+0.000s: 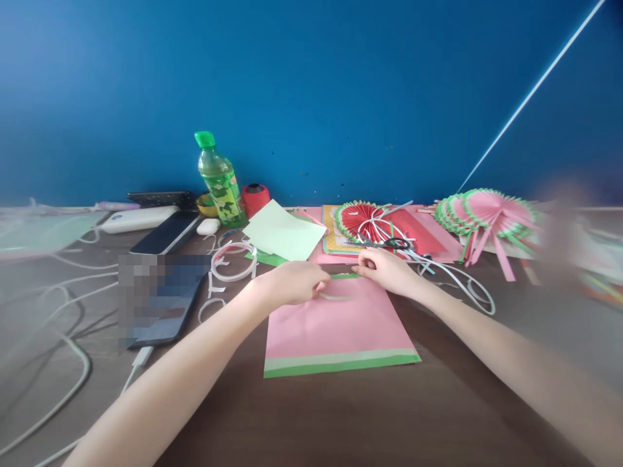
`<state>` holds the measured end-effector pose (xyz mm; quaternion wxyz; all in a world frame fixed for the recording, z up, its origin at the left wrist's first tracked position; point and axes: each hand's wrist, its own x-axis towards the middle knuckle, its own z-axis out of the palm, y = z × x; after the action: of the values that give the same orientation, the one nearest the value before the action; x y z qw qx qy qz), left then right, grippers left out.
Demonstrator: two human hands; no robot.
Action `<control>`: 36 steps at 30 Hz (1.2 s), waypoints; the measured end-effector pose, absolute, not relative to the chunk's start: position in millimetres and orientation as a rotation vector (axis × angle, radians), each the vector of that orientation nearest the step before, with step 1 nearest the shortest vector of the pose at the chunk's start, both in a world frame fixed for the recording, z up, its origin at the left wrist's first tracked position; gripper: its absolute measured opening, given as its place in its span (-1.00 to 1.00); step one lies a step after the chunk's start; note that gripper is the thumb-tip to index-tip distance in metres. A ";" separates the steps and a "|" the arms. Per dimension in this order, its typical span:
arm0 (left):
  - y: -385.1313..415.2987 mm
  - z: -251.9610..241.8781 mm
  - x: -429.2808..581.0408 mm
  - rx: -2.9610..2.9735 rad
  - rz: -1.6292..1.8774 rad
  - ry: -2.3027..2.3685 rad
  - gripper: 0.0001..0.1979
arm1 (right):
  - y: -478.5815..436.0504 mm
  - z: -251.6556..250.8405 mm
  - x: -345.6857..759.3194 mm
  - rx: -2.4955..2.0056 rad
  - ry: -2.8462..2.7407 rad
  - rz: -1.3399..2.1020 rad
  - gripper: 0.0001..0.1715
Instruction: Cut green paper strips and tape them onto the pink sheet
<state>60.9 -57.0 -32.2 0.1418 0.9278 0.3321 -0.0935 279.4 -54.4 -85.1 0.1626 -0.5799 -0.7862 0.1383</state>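
A sheet of pink paper (335,324) lies flat on the table, with pale and bright green bands along its near edge and a green band at its far edge. My left hand (296,283) is closed over the sheet's far left part. A thin pale strip (338,298) sticks out from its fingers above the pink surface. At the far right corner of the sheet, my right hand (387,269) has its fingers curled together. Whatever is between those fingertips, if anything, is hidden.
Behind the hands are pale green paper (287,230), a red folded paper fan (363,220) and scissors (396,243). Pink pleated fans (491,211) lie right. Left are tape rolls (233,263), a phone (170,311), white cables (73,350) and a green bottle (221,185).
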 end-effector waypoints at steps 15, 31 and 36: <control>-60.9 -25.8 67.0 2.755 -0.001 1.158 -0.82 | -75.3 -62.9 262.0 -1.299 -2.123 1.133 -0.55; -35.1 -25.1 43.1 2.412 -0.358 1.108 -0.84 | -72.7 -60.7 267.1 -1.438 -2.166 1.090 -0.85; -33.5 -26.3 39.4 2.393 -0.508 1.176 -0.79 | -70.6 -67.2 267.6 -1.508 -2.173 1.032 -0.83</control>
<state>39.4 -33.5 -26.3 0.2118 0.8616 0.4235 -0.1828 267.6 -70.6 -67.2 0.1507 -0.5251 -0.7565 0.3595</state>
